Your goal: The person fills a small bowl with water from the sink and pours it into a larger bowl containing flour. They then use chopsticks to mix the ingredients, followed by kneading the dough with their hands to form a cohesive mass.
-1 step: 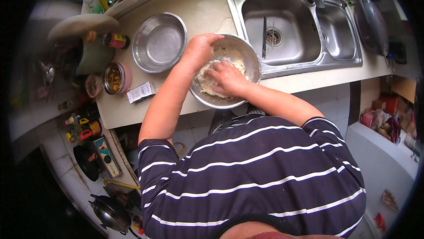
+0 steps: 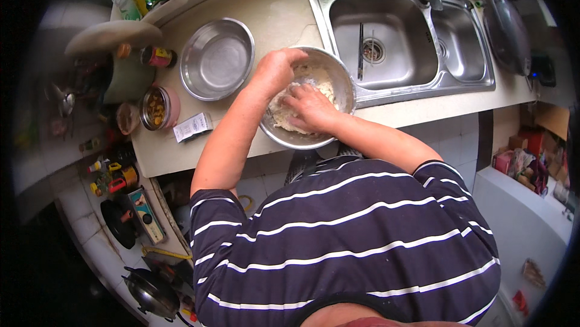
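Dough (image 2: 281,118) in bowl (image 2: 346,88), just L of sink (image 2: 402,55).
L hand (image 2: 278,71) curled on rim; R hand (image 2: 312,108) part-bent in dough, can't tell if gripping. I'd brace firmly w/ L, fold dry bits in w/ R.

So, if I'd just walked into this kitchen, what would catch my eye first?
Probably the dark, white-striped shirt filling the lower middle. Just above it, the right hand is down in a pale, lumpy mixture inside a metal bowl, with the left hand at the bowl's left side. The double sink stands out at upper right.
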Tool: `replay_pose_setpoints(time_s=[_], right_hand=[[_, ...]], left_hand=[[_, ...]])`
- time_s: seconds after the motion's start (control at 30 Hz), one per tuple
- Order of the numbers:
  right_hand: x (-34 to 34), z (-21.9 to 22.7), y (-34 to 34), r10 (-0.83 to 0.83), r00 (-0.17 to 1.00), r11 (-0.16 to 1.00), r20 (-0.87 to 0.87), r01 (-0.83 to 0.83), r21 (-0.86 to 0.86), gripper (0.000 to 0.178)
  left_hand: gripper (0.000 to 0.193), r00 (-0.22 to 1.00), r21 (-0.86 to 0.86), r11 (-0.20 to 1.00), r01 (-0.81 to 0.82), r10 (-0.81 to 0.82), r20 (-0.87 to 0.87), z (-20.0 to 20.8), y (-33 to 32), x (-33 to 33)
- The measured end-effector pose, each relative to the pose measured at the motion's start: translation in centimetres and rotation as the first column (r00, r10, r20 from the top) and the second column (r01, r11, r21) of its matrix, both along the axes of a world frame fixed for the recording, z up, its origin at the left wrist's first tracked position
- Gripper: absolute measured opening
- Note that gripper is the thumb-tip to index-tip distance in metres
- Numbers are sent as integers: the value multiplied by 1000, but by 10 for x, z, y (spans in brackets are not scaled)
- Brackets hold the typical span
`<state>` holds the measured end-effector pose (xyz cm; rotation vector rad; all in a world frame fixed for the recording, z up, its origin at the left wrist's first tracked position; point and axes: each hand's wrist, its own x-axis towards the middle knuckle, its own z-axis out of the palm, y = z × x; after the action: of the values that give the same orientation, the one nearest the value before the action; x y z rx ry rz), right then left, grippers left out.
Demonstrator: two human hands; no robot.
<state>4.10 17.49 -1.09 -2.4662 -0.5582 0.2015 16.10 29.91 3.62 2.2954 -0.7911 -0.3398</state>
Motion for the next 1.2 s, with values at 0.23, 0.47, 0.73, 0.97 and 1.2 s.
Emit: replay_pose_setpoints(time_s=[0.23,0.47,0.73,0.97,1.2], right_hand=[[-6,10,-8,-116,993,936,25,101,338,47],[44,9,-34,-482,846,875,-228,452,-175,31],[72,-29,59,10,925,995,-379,-48,-92,34],[73,-19,20,-343,857,915,-385,398,72,34],[77,-22,34,174,887,968,-428,-76,238,31]], left_hand=[[28,923,-151,955,-257,289,256,-11,52,-32],[35,837,-132,857,-498,515,187,-57,77,-74],[29,815,-299,792,-532,575,74,-67,75,-68],[27,798,-368,746,-555,602,16,-71,73,-69],[27,797,-417,722,-552,604,-9,-68,72,-67]])
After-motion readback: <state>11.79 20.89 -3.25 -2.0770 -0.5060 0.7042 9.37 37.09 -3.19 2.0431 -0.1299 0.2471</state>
